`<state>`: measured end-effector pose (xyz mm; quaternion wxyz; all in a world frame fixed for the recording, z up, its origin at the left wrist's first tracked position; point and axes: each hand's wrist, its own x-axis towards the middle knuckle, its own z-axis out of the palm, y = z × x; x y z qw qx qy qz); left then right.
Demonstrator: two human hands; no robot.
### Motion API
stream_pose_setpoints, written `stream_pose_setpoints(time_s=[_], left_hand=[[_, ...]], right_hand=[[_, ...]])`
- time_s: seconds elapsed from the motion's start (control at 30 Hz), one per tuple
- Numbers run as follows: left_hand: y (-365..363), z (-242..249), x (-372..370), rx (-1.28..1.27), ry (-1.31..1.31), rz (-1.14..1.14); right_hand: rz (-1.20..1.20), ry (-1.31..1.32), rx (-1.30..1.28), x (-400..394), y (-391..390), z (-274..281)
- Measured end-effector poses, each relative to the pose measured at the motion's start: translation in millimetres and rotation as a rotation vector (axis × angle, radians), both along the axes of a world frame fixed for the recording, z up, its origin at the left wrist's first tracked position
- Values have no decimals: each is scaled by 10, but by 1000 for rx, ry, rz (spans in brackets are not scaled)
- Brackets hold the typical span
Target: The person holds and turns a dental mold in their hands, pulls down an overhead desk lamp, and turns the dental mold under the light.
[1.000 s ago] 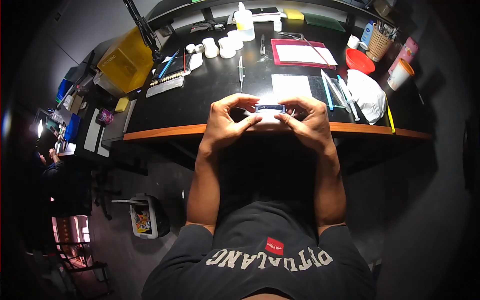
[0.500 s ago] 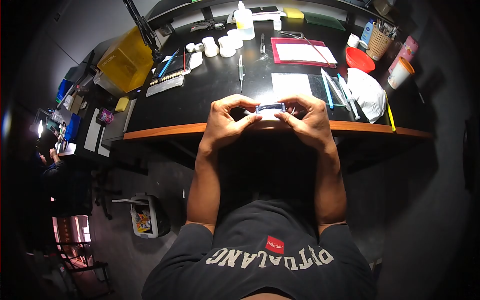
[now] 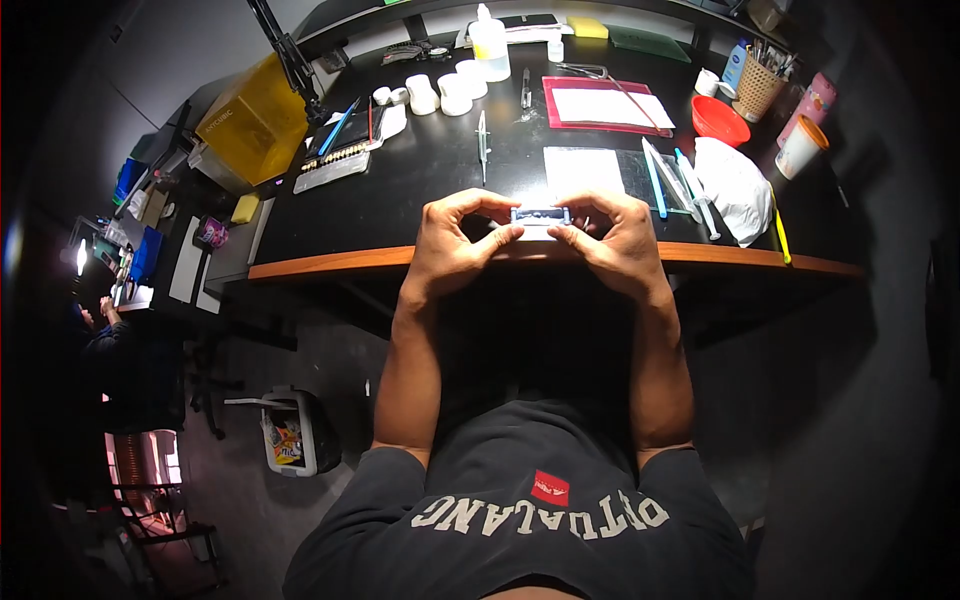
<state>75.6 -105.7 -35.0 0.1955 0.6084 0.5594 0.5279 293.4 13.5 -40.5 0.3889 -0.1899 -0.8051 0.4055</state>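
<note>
Between my two hands, just over the table's front edge, is a small rectangular frame-like piece (image 3: 540, 216) with blue-grey ends and a dark, shiny middle; its exact kind I cannot make out. My left hand (image 3: 460, 240) pinches its left end between thumb and fingers. At the right end my right hand (image 3: 615, 240) has the same kind of pinch. Bright light falls on the piece and on the tabletop behind it. Beyond my hands lie slim metal tweezers (image 3: 483, 145) and a white sheet (image 3: 583, 172).
To the right lie a blue-handled tool (image 3: 655, 180), a syringe (image 3: 700, 195), a white bag (image 3: 733, 190) and a red bowl (image 3: 720, 120). White jars (image 3: 455, 93) and a bottle (image 3: 489, 48) stand behind. A false-teeth-like shade row (image 3: 345, 160) lies left. Another person's hand (image 3: 107, 305) shows far left.
The piece has tilted slightly between my fingers, and more of its bright middle shows. Both hands keep nearly the same place and hold.
</note>
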Motion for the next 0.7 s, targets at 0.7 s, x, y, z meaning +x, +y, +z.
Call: stream_pose_setpoints(time_s=[0.7], left_hand=[[34,-20,-26,36,11,-9]], right_hand=[[10,61,64,8,47,-27]])
